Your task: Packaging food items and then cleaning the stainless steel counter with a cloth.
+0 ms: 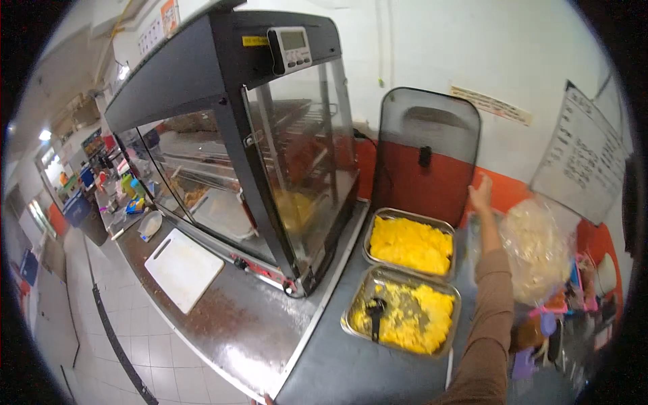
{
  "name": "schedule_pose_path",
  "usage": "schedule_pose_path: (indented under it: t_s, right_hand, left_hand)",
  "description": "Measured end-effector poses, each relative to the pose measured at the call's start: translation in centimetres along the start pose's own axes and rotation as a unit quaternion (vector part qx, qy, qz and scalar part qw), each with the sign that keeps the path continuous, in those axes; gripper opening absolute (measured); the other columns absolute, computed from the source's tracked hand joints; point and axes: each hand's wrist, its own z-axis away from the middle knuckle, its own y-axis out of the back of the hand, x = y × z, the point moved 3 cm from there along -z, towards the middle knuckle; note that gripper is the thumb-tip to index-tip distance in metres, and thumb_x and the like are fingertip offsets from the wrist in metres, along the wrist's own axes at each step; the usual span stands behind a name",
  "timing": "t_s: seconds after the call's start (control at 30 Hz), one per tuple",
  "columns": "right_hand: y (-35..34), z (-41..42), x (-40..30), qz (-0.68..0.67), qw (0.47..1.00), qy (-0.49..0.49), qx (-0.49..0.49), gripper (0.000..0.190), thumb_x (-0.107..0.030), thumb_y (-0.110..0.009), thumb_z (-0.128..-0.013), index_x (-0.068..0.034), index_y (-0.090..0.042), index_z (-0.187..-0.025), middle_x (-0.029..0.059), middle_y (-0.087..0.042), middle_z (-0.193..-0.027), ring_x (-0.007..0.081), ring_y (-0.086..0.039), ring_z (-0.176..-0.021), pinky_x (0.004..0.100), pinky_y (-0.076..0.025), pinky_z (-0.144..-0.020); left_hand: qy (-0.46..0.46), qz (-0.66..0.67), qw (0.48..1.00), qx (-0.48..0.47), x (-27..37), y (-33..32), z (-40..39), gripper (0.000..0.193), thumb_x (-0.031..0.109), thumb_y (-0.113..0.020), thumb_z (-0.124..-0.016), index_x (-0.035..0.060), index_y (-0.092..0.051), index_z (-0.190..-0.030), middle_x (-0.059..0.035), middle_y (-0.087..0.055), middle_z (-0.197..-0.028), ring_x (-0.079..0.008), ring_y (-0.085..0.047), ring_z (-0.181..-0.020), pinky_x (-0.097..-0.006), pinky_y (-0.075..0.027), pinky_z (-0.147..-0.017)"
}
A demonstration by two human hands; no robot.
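Observation:
My right hand [481, 193], in a brown sleeve, reaches to the right edge of a dark see-through mesh cover [430, 147] with a black knob. The cover stands upright near the wall; whether my fingers grip its edge or only touch it is unclear. In front of it sits a metal tray [450, 225] full of yellow scrambled egg [410, 243]. A second metal tray [362, 288], nearer me, is partly filled with egg, and a black serving utensil [375, 319] lies in it. Just a sliver of my left hand [263, 399] shows at the counter's front edge.
Left of the trays stands a glass-sided food warmer [228, 66] with a digital timer [289, 49] on it. A white cutting board [185, 271] lies before it. Right of my arm are a clear plastic bag [539, 248] of pale food and a hanging whiteboard [579, 157].

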Motion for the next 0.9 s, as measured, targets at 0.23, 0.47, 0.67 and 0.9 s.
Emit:
schedule_pose_path:
  t_s: [0.23,0.47,0.67,0.9]
  right_hand:
    - [-8.7,-5.8,7.9,0.027,0.998,-0.058,-0.004,0.076,0.001,-0.056,-0.060,0.006,-0.008,-0.119,0.0225,-0.020,-0.122,0.0312,-0.020,-0.114,0.0322,-0.019,-0.093]
    - [-7.5,-3.7,9.9,0.073,0.994,0.030,0.072,0.056,0.008,-0.049,-0.059,0.004,-0.027,-0.111,0.0198,-0.037,-0.107,0.0288,-0.037,-0.101,0.0317,-0.033,-0.081]
    - [1.6,4.0,2.5,-0.055,0.993,-0.089,0.045,0.046,0.007,-0.051,-0.060,0.003,-0.033,-0.102,0.0158,-0.043,-0.102,0.0238,-0.043,-0.095,0.0298,-0.036,-0.078]
    - [16.0,14.6,-12.8,-0.033,0.943,0.295,0.149,0.031,-0.004,-0.048,-0.069,-0.002,-0.048,-0.099,0.0186,-0.043,-0.108,0.0297,-0.040,-0.103,0.0364,-0.030,-0.086]
  left_hand:
    - [-0.019,-0.030,0.993,0.116,8.2,-0.2,4.0,0.038,0.027,-0.059,-0.069,0.0023,-0.041,-0.093,-0.0051,-0.041,-0.065,-0.0120,-0.038,-0.057,-0.0238,-0.033,-0.046]
    - [0.051,-0.052,0.997,0.002,9.2,-0.7,2.9,0.033,0.031,-0.050,-0.075,0.0058,-0.037,-0.093,-0.0003,-0.036,-0.060,-0.0078,-0.034,-0.052,-0.0244,-0.028,-0.044]
    - [0.014,-0.036,0.998,0.056,5.5,-0.5,1.6,0.036,0.027,-0.055,-0.071,0.0026,-0.042,-0.095,-0.0083,-0.046,-0.072,-0.0145,-0.043,-0.064,-0.0273,-0.038,-0.054]
    - [-0.088,0.024,0.996,0.019,2.3,0.1,0.0,0.034,0.025,-0.055,-0.072,0.0027,-0.044,-0.096,-0.0119,-0.049,-0.079,-0.0209,-0.046,-0.072,-0.0300,-0.039,-0.059]
